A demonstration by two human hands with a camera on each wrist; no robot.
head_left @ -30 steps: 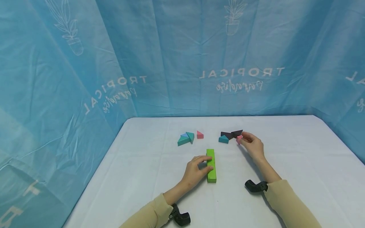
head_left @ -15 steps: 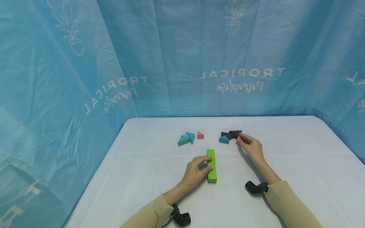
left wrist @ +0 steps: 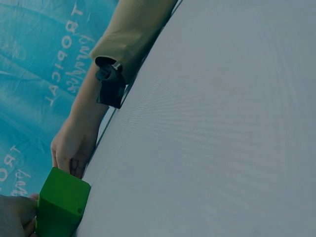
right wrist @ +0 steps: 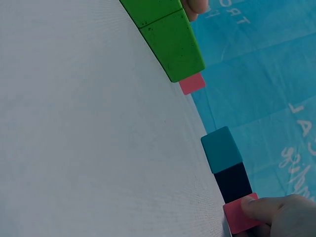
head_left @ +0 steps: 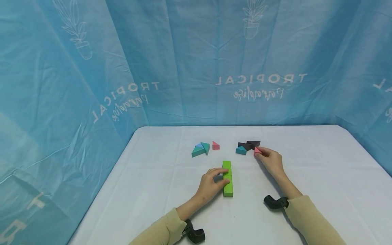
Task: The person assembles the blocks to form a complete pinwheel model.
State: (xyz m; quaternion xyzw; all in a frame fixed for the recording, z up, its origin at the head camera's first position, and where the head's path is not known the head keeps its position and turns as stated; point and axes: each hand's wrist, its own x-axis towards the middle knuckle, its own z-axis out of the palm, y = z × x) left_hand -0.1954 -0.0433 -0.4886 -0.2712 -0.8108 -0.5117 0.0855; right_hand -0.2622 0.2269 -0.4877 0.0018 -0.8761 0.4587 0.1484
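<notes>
white-clothed bench (head_left: 137, 190): far edge beyond all blocks, apart from them; bench surface separates the right hand (head_left: 272, 161) from the right edge. counted: two bright-green rectangular blocks (head_left: 228, 188) end to end mid-bench, long axis running away from the person; two black triangular blocks (head_left: 246, 146); one blue-teal triangular block (head_left: 241, 151); two sea-green triangular blocks (head_left: 198, 151); one light-blue triangular block (head_left: 199, 145); one loose pink triangular block (head_left: 216, 147). left hand (head_left: 209, 183): fingers spread, touching the green pair. right: fingers pinching one held pink triangular block (head_left: 257, 151).
</notes>
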